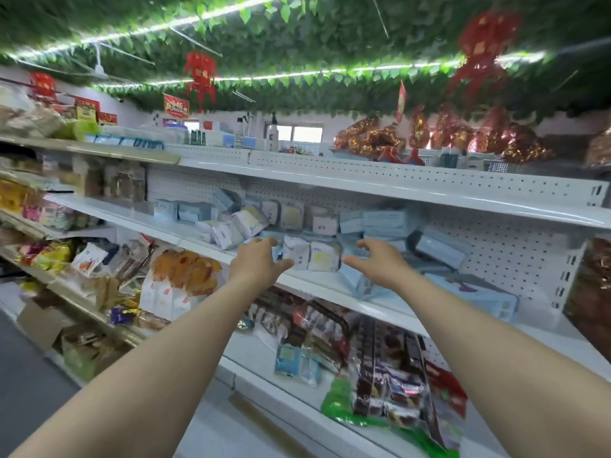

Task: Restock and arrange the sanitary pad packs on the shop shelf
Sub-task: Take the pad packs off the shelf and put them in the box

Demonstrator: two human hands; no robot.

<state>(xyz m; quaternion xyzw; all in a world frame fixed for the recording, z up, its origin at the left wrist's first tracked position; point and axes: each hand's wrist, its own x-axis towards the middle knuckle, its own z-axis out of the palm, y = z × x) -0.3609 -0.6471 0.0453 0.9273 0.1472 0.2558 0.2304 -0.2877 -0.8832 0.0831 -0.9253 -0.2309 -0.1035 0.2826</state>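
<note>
Two white sanitary pad packs stand side by side at the front of the white middle shelf. My left hand reaches in just left of them, fingers spread and relaxed, thumb near the left pack. My right hand hovers just right of the pair, fingers loosely curved, holding nothing. Behind them more white packs lean in a loose heap, and pale blue packs are stacked at the back. The picture is motion-blurred.
A flat blue pack lies at the shelf's right end. Snack bags fill the lower shelf, and more snacks sit to the left. The top shelf carries bottles and red gift baskets.
</note>
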